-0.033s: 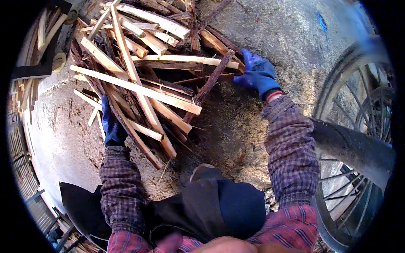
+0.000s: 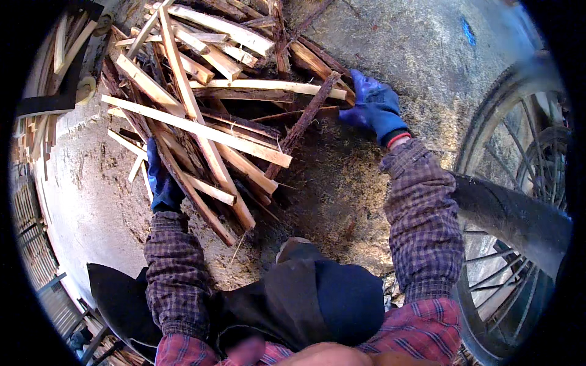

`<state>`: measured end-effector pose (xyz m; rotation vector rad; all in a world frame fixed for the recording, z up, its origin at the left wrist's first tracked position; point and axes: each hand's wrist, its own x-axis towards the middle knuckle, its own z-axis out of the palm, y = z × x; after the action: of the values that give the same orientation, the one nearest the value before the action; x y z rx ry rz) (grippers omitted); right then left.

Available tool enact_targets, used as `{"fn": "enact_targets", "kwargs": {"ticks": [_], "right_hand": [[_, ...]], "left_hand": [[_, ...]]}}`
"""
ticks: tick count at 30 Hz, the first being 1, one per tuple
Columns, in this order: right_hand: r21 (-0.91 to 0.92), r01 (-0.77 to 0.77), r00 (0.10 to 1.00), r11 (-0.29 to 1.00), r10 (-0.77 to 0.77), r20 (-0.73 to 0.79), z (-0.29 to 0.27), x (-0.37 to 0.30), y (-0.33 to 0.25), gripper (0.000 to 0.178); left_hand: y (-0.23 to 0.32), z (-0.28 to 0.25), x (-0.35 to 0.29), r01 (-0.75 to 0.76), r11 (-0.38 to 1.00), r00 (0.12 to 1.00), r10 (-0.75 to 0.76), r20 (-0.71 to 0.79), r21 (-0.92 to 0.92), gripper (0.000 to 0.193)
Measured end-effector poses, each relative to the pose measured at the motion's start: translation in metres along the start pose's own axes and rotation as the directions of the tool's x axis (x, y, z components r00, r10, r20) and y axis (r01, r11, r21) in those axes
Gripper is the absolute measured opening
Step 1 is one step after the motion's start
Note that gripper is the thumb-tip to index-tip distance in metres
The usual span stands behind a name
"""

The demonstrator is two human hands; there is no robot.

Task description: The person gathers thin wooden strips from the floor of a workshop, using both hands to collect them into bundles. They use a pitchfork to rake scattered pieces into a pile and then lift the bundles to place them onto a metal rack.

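Note:
A loose pile of split wood sticks (image 2: 198,128), pale with some dark bark, lies before me on the ground. Against its left side is my left hand (image 2: 162,182) in a blue glove, fingers stretched along a long bark-edged strip; some fingertips are hidden by the wood. My right hand (image 2: 375,110), gloved in blue, is at the pile's right side. Its thumb and fingers are spread at the end of a pale curved stick (image 2: 274,87) and near a thin bark piece. A rough bark-covered stick (image 2: 303,125) slants across the pile close to that hand.
To the right stands a spoked wheel (image 2: 467,146) with a thick dark bar (image 2: 506,204) beside my right forearm. More stacked wood (image 2: 70,49) is at the far left. Sawdust and bark bits cover the concrete ground (image 2: 403,43). My shoe (image 2: 296,247) is just below the pile.

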<state>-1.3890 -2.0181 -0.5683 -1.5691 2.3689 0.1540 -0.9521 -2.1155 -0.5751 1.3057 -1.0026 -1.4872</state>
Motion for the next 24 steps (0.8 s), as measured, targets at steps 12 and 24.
{"fn": "enact_targets", "kwargs": {"ticks": [12, 24], "right_hand": [[-0.027, 0.004, 0.963, 1.0, -0.012, -0.27, -0.028, 0.043, 0.068, 0.082], [-0.01, -0.127, 0.99, 0.992, 0.126, -0.066, -0.044, 0.032, 0.015, 0.067]], "left_hand": [[0.04, 0.061, -0.012, 0.373, 0.842, 0.866, -0.467, -0.18, -0.389, 0.061], [0.015, 0.012, -0.007, 0.262, 0.853, 0.964, -0.253, 0.08, -0.451, 0.061]]}}
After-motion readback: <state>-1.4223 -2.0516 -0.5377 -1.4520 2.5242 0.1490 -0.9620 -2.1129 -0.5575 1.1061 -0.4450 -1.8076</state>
